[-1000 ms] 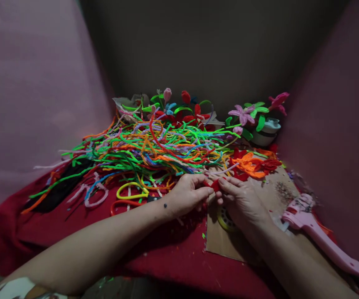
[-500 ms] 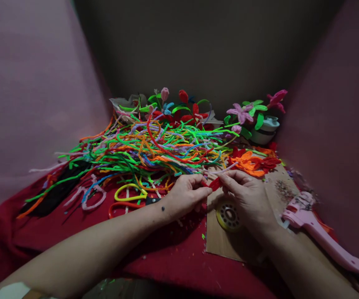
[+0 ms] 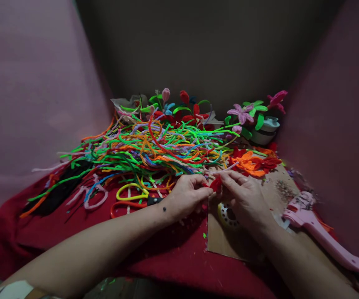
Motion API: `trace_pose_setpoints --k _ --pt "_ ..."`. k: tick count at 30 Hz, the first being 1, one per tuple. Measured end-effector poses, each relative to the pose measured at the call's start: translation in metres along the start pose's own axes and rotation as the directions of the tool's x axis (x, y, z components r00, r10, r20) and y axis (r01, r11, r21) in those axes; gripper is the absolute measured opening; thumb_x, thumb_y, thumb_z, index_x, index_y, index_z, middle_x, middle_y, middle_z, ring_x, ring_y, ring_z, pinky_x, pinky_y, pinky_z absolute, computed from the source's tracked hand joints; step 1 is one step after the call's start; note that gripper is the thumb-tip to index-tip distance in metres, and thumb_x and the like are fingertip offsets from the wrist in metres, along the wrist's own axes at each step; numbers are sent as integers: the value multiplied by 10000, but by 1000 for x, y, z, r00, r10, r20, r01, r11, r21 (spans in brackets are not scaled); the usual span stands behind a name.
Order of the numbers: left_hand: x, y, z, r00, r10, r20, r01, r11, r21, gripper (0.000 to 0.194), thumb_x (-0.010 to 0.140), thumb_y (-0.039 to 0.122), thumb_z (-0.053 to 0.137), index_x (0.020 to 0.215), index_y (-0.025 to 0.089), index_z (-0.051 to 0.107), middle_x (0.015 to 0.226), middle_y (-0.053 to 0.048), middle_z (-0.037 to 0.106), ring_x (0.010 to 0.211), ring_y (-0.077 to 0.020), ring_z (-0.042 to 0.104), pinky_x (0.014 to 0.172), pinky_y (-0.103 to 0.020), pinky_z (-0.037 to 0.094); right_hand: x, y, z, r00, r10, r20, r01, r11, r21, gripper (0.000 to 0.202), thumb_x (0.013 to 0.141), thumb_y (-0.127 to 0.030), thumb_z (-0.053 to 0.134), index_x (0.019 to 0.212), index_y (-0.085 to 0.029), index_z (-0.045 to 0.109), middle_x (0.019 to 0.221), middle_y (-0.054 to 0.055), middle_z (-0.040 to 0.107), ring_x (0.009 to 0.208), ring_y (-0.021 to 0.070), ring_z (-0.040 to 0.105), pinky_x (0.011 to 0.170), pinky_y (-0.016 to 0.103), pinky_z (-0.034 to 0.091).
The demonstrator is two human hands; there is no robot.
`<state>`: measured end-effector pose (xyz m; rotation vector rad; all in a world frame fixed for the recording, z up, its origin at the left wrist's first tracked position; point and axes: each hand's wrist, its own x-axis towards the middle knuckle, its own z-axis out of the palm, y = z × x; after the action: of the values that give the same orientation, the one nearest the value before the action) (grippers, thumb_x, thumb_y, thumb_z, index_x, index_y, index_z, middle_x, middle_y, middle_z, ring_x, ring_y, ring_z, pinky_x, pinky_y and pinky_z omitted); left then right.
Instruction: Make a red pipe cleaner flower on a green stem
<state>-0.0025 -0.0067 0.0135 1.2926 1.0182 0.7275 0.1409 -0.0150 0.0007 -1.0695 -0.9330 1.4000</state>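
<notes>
Between my two hands is a small fuzzy red piece (image 3: 216, 184), pinched from both sides. My left hand (image 3: 189, 194) grips its left end between thumb and fingers. At its right end, the fingertips of my right hand (image 3: 243, 194) are closed on it. Below my right hand a yellow-rimmed spool (image 3: 227, 216) lies partly covered on a cardboard sheet (image 3: 226, 243). Behind both hands spreads a big heap of colourful pipe cleaners (image 3: 167, 145). Orange fuzzy petals (image 3: 248, 162) lie just beyond my right hand.
Scissors with yellow and red handles (image 3: 132, 203) lie left of my left wrist on the red cloth (image 3: 173, 257). A pink glue gun (image 3: 323, 236) rests at the right. Pipe-cleaner flowers (image 3: 242, 113) stand at the back beside a pale container (image 3: 264, 132).
My right hand has shifted and turned slightly, covering more of the spool. The red piece now looks more upright at its right end. The view has moved a little.
</notes>
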Motion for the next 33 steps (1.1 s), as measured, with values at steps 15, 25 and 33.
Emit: trace_pose_setpoints --k 15,25,33 --pt "-3 3 3 996 -83 11 84 993 -85 135 690 230 576 619 139 507 457 56 521 294 -32 424 292 -126 275 -7 15 1 988 -135 76 140 988 -65 110 741 -309 662 754 -223 730 786 17 654 787 168 565 759 292 432" --pt "-3 1 0 998 -63 7 63 993 -98 130 726 247 575 682 135 526 517 33 560 315 -33 437 290 -122 299 -9 -2 3 995 -33 97 50 982 -182 212 705 -360 676 649 -157 664 569 14 615 539 136 546 536 249 429" --pt "3 2 -6 1000 12 -10 -14 991 -135 193 724 262 615 829 148 500 620 18 601 392 -64 522 313 -140 356 0 6 -4 992 66 109 -66 998 -1 186 707 -338 680 718 -155 651 584 2 611 471 98 506 462 220 383"
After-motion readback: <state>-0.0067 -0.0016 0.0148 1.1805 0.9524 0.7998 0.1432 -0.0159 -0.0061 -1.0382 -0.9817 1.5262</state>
